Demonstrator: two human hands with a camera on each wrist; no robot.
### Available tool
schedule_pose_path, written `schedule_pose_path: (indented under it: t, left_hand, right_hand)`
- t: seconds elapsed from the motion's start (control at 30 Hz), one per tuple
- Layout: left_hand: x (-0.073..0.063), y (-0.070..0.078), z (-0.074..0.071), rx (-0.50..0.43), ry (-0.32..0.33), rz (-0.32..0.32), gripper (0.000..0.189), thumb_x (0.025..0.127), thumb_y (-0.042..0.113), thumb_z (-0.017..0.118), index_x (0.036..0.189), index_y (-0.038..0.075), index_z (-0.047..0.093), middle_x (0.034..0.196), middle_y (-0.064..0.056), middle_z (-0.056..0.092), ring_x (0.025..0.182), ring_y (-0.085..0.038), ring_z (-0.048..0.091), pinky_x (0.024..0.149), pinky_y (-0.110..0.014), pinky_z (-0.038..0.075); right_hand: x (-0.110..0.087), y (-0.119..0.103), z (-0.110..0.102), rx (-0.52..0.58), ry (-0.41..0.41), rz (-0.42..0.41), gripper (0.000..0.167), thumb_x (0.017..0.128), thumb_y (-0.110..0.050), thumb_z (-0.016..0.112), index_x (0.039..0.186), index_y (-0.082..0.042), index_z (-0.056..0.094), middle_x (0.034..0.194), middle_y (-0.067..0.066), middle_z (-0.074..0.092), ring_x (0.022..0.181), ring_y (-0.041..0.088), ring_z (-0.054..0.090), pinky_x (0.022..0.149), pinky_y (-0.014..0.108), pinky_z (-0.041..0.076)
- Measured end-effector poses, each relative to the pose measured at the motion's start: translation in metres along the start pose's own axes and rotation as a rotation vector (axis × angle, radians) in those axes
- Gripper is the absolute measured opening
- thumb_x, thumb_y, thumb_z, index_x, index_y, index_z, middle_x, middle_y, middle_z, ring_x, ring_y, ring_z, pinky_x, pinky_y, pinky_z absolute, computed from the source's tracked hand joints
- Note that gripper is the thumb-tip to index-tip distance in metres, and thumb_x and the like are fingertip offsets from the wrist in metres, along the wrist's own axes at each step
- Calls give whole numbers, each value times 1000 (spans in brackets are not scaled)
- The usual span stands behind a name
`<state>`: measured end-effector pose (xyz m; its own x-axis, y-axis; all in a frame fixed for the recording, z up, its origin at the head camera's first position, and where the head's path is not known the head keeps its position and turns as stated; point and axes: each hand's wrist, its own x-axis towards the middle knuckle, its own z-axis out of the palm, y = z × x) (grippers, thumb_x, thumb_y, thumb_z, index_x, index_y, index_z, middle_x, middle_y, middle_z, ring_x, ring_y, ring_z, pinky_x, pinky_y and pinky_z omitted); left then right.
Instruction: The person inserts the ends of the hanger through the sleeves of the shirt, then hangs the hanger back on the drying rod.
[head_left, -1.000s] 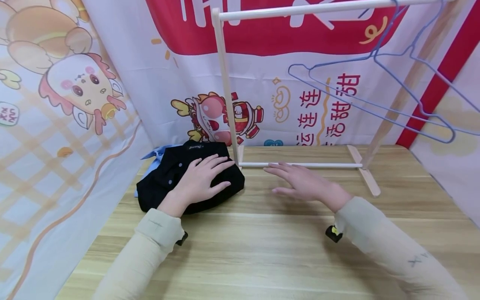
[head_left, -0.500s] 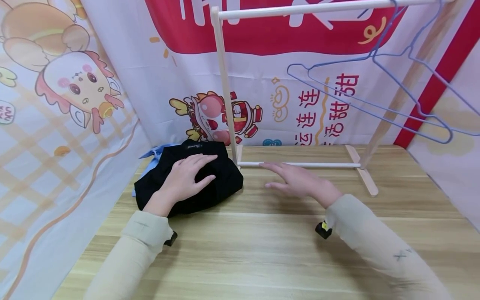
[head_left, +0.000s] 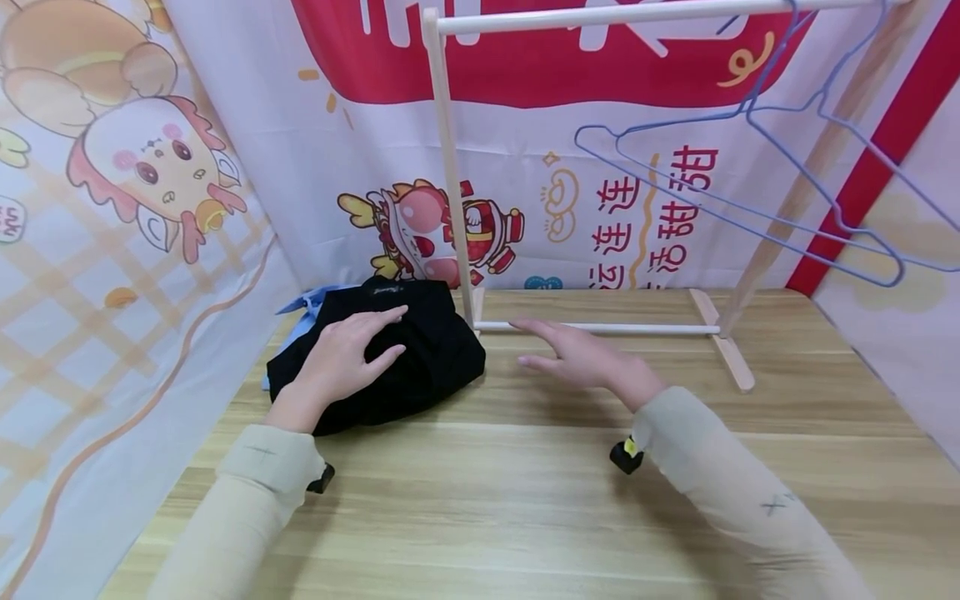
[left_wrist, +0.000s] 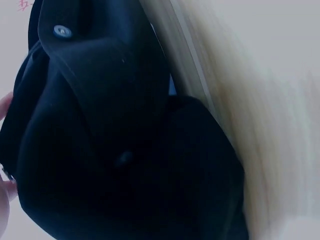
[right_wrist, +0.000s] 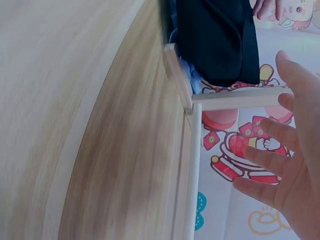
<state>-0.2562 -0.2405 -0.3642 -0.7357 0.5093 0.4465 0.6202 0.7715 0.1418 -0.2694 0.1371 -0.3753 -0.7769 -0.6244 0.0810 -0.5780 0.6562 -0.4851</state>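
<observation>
A black buttoned garment (head_left: 431, 354) lies bunched at the table's left back, with a light blue cloth (head_left: 309, 304) showing from under its far left edge. My left hand (head_left: 337, 354) overlaps the garment's left part in the head view, its fingers loosely extended and holding nothing. In the left wrist view a button (left_wrist: 62, 31) shows on the black garment, and only bits of the hand appear at the left edge. My right hand (head_left: 577, 354) hovers in front of the rack's white lower bar (head_left: 637, 329). Its fingers (right_wrist: 267, 157) are spread and hold nothing.
A wooden rack stands behind the hands, its left post (head_left: 453, 183) beside the black garment. Blue wire hangers (head_left: 750, 221) hang at the right of its top rail (head_left: 600, 17). Printed cloth walls (head_left: 360, 167) close off the wooden table (head_left: 480, 500) at the back and sides.
My left hand has drawn back leftward over the black garment, baring more of its right part. My right hand has shifted a little to the left. The garment and hangers stay in place.
</observation>
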Motion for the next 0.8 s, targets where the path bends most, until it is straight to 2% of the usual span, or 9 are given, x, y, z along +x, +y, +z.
schedule_pose_path:
  t: [0.17,0.37,0.5,0.63,0.8]
  left_hand:
    - [-4,-9,-1,-20,45,-2,55,98,29,71,148,13,55,137,-12,64,125,-34,59,104,-57,45]
    - [-8,-17,-6,-83,63,-90,54,99,23,71,148,11,54,132,-13,66,122,-35,60,102,-56,46]
    - [-11,-20,-8,-103,53,-124,51,99,22,70,147,10,55,133,-15,65,123,-36,58,102,-57,45]
    - [-13,-22,-8,-109,71,-113,49,99,18,71,144,8,57,134,-16,64,122,-37,58,103,-57,45]
    - [-12,-26,-11,-148,151,-77,49,96,12,73,142,5,58,134,-19,63,118,-37,60,101,-57,45]
  right_hand:
    - [5,-5,3,26,14,-25,62,105,-42,57,159,-18,39,161,4,39,148,27,34,120,48,26]
    - [14,-12,7,81,37,-6,54,108,-32,54,158,-17,41,159,8,42,147,28,36,119,47,28]
    - [19,-12,11,139,46,18,54,108,-32,53,158,-16,41,158,11,43,145,30,39,118,49,30]
    - [25,-12,15,202,68,17,54,108,-29,56,157,-14,42,158,11,44,141,34,44,116,50,34]
    - [32,-14,20,253,95,14,53,106,-25,59,156,-14,44,157,10,45,138,36,47,114,51,37]
